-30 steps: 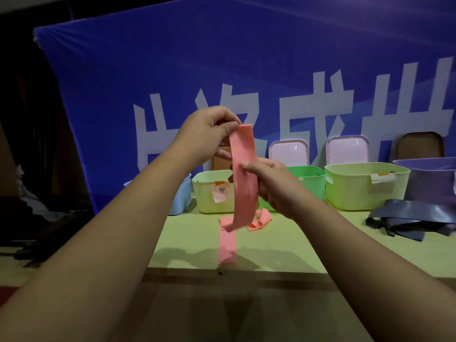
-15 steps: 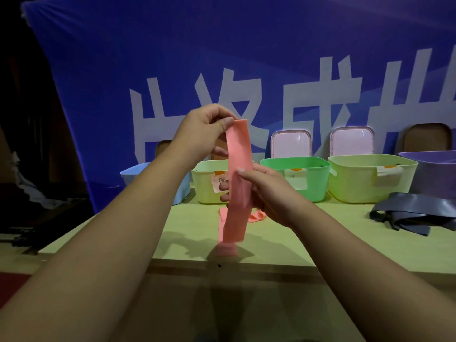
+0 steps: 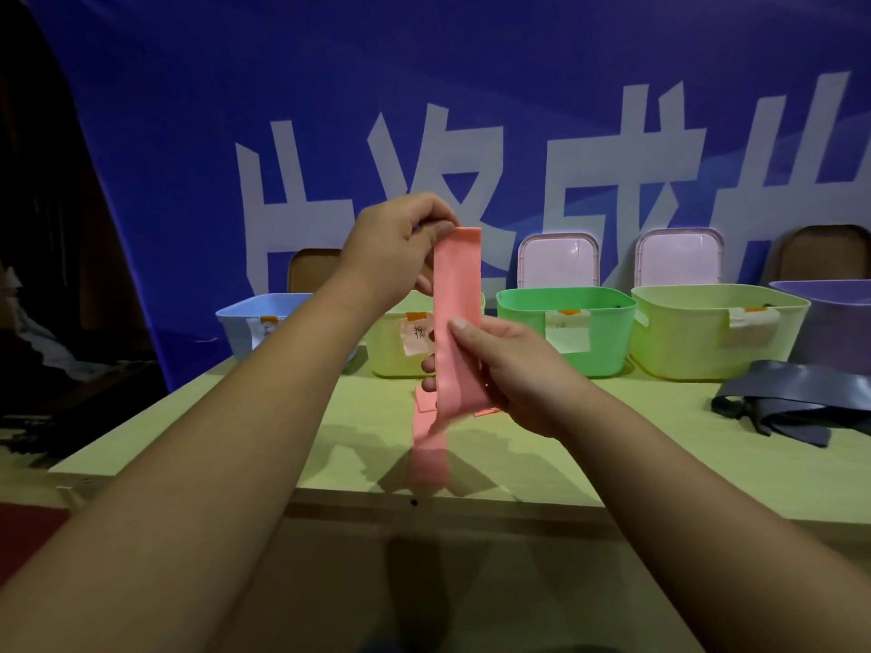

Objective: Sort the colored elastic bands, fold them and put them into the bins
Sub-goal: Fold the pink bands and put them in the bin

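Band [image 3: 457, 322]: salmon pink, plain. Bins, left to right: pale blue [image 3: 245, 325], yellow-green [image 3: 391, 355], bright green [image 3: 608, 322], yellow-green [image 3: 683, 337], lilac [image 3: 834, 322]. Backdrop [image 3: 188, 110]: deep blue, white characters. Loose bands [image 3: 801, 393]: dark grey. Table [image 3: 660, 440]: light green.

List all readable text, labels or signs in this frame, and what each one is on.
Blue banner: large white Chinese characters, cropped and partly hidden; only "成" reads.
Yellow-green bin's label: handwritten, illegible.
Green bin's label: too faint.
Blue bin's label: blurred.
Right yellow-green bin's label: nothing legible.
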`<state>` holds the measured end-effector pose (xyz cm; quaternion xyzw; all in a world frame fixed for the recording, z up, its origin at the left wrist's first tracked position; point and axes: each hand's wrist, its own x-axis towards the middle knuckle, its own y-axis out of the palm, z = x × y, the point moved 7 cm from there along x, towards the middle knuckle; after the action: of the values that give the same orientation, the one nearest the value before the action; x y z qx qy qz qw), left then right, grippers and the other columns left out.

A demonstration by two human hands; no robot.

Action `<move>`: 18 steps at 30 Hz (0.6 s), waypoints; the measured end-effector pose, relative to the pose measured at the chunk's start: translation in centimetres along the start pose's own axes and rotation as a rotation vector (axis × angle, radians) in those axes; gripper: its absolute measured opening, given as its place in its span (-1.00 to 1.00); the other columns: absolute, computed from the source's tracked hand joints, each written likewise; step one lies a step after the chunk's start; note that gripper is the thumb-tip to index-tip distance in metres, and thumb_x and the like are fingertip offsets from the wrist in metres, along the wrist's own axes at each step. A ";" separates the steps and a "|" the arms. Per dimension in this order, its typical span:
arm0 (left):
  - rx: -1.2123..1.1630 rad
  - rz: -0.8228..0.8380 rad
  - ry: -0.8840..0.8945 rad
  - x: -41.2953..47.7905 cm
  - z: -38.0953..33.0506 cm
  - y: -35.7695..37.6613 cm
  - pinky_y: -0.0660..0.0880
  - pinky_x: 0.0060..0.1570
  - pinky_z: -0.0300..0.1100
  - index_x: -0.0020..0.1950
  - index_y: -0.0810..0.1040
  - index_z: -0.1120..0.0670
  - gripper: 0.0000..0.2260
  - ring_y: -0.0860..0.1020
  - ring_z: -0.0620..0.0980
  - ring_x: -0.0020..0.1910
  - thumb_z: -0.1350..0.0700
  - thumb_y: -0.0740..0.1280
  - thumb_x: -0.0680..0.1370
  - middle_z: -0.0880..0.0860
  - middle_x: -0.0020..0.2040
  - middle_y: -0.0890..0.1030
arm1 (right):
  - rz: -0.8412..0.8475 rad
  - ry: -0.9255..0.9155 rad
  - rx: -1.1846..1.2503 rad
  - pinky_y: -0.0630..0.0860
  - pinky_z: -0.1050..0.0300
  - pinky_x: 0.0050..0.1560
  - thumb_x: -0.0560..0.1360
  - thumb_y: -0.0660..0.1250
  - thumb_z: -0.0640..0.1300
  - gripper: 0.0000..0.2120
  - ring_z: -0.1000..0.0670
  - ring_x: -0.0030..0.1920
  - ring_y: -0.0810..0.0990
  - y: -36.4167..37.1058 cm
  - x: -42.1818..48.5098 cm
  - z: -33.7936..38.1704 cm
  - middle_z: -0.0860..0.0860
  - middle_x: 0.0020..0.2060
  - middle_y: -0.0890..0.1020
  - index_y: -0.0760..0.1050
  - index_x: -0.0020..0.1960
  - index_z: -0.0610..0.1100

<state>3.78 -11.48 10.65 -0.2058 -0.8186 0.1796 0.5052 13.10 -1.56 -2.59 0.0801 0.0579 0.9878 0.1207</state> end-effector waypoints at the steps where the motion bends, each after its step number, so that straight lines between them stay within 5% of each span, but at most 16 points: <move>1: -0.020 -0.003 -0.021 -0.1 0.5 0.3 0.70 -0.33 -0.15 0.16 0.65 0.03 -0.88 0.70 -0.10 -0.18 0.15 0.31 0.74 -0.03 -0.02 0.66 | 0.012 0.017 0.017 0.72 -0.23 0.13 0.75 0.27 -0.07 -0.72 -0.28 0.07 0.77 -0.1 -0.2 -0.2 -0.29 0.09 0.75 0.54 0.33 -0.24; 5: -0.122 -0.001 -0.110 -1.0 2.6 2.4 0.72 -0.32 -0.03 0.12 0.66 0.02 -0.87 0.68 -0.01 -0.16 0.16 0.32 0.73 -0.01 -0.02 0.65 | 0.075 0.100 0.067 0.63 -0.38 0.27 0.75 0.26 -0.12 -0.71 -0.30 0.10 0.75 -0.6 -0.6 -1.3 -0.33 0.09 0.73 0.48 0.36 -0.30; 11: -0.249 0.035 -0.223 -1.7 6.2 5.7 0.72 -0.31 0.09 0.12 0.68 0.09 -0.87 0.58 -0.08 -0.32 0.22 0.33 0.72 0.04 -0.11 0.63 | 0.125 0.222 0.072 0.76 -0.08 0.00 0.76 0.23 -0.14 -0.69 -0.25 0.10 0.77 -2.0 1.2 -3.9 -0.33 0.16 0.72 0.44 0.41 -0.32; 14: -0.275 0.056 -0.269 -1.7 8.5 7.3 0.71 -0.34 0.11 0.12 0.69 0.08 -0.86 0.58 0.00 -0.32 0.23 0.33 0.72 0.04 -0.17 0.59 | 0.046 0.236 -0.099 0.69 -0.18 0.25 0.74 0.29 -0.09 -0.69 -0.24 0.20 0.74 -4.2 4.0 -6.1 -0.22 0.14 0.76 0.56 0.34 -0.28; 18: -0.283 0.092 -0.319 -1.6 11.8 9.5 0.69 -0.39 0.01 0.11 0.69 0.06 -0.87 0.59 0.07 -0.34 0.22 0.35 0.71 0.20 -0.15 0.60 | -0.122 0.133 -0.361 0.65 -0.02 0.06 0.66 0.41 0.03 -0.75 -0.11 -0.01 0.72 -6.9 8.5 -6.6 -0.06 -0.02 0.75 0.69 0.19 -0.12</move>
<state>-4.72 -5.29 -0.34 -0.2807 -0.8950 0.1162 0.3265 5.39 6.56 -8.80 -0.0117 -0.1076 0.9761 0.1885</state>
